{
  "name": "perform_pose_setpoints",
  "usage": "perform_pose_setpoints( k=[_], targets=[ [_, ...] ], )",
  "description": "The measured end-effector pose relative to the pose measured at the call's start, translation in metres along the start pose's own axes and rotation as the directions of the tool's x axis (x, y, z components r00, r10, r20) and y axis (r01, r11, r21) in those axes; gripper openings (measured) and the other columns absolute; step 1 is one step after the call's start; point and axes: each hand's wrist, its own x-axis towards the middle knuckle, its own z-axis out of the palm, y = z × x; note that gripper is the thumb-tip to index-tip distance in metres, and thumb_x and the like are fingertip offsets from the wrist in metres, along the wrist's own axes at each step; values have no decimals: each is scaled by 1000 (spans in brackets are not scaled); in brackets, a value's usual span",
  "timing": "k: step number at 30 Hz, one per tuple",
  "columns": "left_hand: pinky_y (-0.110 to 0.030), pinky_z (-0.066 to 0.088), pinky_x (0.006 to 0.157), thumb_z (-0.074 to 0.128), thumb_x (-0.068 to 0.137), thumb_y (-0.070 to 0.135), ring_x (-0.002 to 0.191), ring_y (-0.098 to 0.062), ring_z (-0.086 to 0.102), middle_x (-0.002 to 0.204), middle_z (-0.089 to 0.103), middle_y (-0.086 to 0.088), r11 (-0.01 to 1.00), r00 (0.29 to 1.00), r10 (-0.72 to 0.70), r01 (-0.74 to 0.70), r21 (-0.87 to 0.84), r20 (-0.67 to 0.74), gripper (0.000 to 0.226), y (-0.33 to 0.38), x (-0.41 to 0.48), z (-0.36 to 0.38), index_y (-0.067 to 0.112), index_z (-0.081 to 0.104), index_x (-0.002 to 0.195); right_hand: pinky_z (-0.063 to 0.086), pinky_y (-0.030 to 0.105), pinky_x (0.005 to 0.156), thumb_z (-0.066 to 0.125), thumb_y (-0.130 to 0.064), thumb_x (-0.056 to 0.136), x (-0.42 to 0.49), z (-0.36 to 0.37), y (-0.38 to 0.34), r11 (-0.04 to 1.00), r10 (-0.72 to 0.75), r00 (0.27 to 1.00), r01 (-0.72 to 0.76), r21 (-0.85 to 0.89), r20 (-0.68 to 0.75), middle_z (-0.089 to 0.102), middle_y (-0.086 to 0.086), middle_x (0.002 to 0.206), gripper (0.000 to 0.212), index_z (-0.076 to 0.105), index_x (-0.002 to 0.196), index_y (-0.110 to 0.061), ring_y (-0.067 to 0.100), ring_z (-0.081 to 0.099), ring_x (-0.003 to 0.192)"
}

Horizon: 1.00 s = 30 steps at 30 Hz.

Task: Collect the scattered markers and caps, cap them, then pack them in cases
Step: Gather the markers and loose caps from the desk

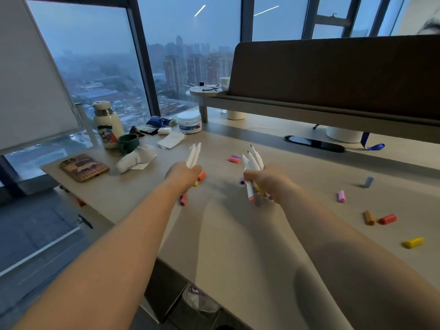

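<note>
The person is reaching both arms out over the desk point(238, 239); the left hand point(183, 173) is clutching a thin bundle of white markers point(194, 154), tips bare and pointing away, and the right hand point(266, 181) is gripping a fuller, splayed bundle point(253, 163). That splay is looking risky to me; one marker is hanging low and could slip out, and bare tips could be inking the desk. Loose caps are lying around: an orange cap point(202, 176) beside the left hand, a pink cap point(183, 198) nearest the desk's left edge, where a nudge might be sending it over, and a yellow cap point(413, 242) well to the right. Bare desk is lying open between the arms; a mug point(128, 142) and bottle point(108, 125) are crowding the far left corner. I cannot pick out any case.
</note>
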Motion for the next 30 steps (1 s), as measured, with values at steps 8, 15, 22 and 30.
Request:
perform_pose_setpoints(
  k=[8,15,22,30],
  targets=[
    [-25,39,40,67,84,29,58,-18,54,76,53,-7,947,996,-83,66,314,42,30,-13,22,-9,9,51,100,36,20,44,65,-20,82,9,24,-2,996,-58,998,57,-71,-11,51,6,62,16,50,81,-13,15,49,45],
    [-24,45,43,61,87,16,42,-16,51,64,56,-9,971,985,-153,134,199,80,17,-18,34,-1,4,49,84,32,17,40,64,-18,82,13,26,-2,994,-65,998,65,-85,10,48,5,53,19,49,71,-12,13,43,37],
    [-25,39,45,59,89,26,53,-18,47,71,55,-10,987,991,-112,103,124,75,29,-9,26,-10,1,51,101,39,27,60,60,-24,85,5,11,-7,998,-64,998,64,23,10,60,-1,68,13,51,75,-24,11,49,57],
    [-18,46,52,53,94,19,66,-12,49,79,53,-8,806,902,91,183,-563,422,11,50,-47,13,10,59,95,51,36,74,62,-7,79,-25,-31,10,830,43,998,-13,558,-41,59,12,75,18,56,95,1,23,58,73]
  ],
)
